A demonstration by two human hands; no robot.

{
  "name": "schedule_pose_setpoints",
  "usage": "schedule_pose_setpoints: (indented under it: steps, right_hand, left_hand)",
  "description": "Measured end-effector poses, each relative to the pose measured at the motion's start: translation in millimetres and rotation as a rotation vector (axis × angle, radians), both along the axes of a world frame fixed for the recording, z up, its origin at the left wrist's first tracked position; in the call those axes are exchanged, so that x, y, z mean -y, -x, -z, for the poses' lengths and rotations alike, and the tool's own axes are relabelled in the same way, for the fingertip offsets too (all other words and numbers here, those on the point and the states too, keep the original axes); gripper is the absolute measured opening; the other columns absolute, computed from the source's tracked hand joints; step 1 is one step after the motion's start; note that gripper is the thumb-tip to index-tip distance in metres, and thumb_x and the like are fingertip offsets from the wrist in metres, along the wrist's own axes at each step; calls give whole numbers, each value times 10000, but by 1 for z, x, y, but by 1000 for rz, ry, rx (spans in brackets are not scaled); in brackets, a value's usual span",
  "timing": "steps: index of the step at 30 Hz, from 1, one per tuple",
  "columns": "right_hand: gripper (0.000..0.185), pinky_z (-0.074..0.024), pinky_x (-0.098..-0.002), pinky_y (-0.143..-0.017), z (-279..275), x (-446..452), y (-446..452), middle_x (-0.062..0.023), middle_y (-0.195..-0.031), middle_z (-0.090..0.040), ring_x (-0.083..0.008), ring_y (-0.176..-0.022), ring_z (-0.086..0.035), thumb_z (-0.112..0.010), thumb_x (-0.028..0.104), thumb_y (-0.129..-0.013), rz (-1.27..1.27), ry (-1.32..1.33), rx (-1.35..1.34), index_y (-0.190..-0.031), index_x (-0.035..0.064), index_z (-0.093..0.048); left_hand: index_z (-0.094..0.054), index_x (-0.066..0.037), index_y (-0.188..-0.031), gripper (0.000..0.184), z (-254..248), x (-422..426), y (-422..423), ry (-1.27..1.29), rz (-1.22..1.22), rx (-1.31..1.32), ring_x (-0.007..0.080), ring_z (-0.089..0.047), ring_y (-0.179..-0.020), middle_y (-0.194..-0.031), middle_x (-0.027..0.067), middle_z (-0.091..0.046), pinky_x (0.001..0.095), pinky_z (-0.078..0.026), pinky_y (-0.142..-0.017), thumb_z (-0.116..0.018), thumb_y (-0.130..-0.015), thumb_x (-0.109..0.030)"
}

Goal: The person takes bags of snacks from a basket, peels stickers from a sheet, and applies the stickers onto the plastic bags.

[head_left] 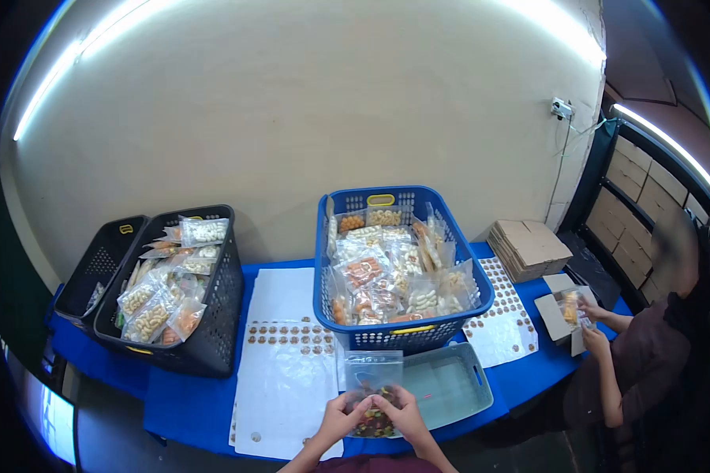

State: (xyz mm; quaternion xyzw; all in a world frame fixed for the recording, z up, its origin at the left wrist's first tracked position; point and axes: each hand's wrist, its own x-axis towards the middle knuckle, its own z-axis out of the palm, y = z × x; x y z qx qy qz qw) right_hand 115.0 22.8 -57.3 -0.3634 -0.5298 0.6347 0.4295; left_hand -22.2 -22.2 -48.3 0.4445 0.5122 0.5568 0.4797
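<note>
Near the table's front edge, a clear zip bag (374,369) of small multicoloured pieces is held upright between both hands. My left hand (344,416) grips its left side, fingers closed around the filled lower part. On the other side my right hand (405,414) pinches the bag too, and the two thumbs nearly meet at the front. What the small pieces are, I cannot tell. Just behind the bag lies a grey-green tray (446,410). A sheet of round stickers (285,394) is to the left of my hands.
A blue basket (405,339) full of packed bags stands behind my hands. Two black baskets, one filled (166,359) and one with little in it (87,272), are at left. Folded cartons (532,240) and another sticker sheet (505,315) sit right, where a co-worker (639,363) handles an open box (558,319).
</note>
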Motion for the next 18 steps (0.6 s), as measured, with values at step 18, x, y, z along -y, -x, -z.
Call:
schedule_pose_setpoints:
  steps: [18]
  right_hand:
    - [335,-432,-206,-747,2,22,54,-24,-993,-550,-68,-880,-510,-570,127,-825,-158,31,-8,-1113,-20,-484]
  left_hand:
    - [-592,13,-892,215,-8,12,62,10,-106,-87,59,-535,-663,-743,33,-608,199,-436,-580,-617,-789,-175]
